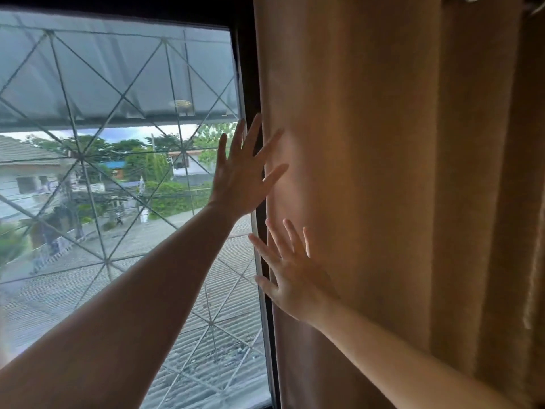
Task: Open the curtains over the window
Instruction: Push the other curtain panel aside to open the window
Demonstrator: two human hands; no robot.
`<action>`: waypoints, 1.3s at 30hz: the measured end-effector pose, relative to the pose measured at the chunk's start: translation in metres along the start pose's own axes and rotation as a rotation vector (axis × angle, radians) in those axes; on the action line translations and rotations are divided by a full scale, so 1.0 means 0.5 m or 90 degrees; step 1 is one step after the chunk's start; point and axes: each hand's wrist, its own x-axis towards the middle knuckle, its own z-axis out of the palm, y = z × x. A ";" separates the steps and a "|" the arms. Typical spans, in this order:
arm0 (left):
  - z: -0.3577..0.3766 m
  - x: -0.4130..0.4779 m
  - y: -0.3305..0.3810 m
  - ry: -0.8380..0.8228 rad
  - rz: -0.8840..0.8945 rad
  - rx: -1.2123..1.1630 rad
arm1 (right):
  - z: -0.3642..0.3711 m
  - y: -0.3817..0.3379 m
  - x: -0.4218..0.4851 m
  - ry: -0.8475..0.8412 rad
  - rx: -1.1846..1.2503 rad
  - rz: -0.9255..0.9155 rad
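Observation:
A beige curtain (383, 172) hangs in folds over the right part of the view, its left edge along the dark window frame (250, 69). The window (118, 143) to the left is uncovered and shows a metal grille with roofs and trees behind. My left hand (241, 175) is raised with its fingers spread, its fingertips at the curtain's left edge. Lower down, my right hand (292, 276) lies flat and spread against the same edge. Neither hand grips the cloth.
The curtain's gathered, darker folds (486, 202) fill the far right. A curtain rod fitting (533, 7) shows at the top right corner. Outside the glass are a diagonal metal grille (79, 160) and a corrugated roof below.

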 end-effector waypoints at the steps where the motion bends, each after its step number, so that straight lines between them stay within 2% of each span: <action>1: 0.009 0.007 0.007 0.002 0.005 -0.010 | 0.000 0.008 0.000 0.001 -0.006 0.012; 12: 0.084 0.042 0.074 0.040 0.044 -0.085 | -0.007 0.096 -0.021 0.004 -0.135 0.103; 20: 0.113 0.084 0.158 0.020 0.036 -0.105 | -0.026 0.195 -0.036 0.001 -0.181 0.090; 39: 0.262 0.244 0.459 0.083 0.013 -0.053 | -0.082 0.579 -0.105 -0.023 -0.167 0.074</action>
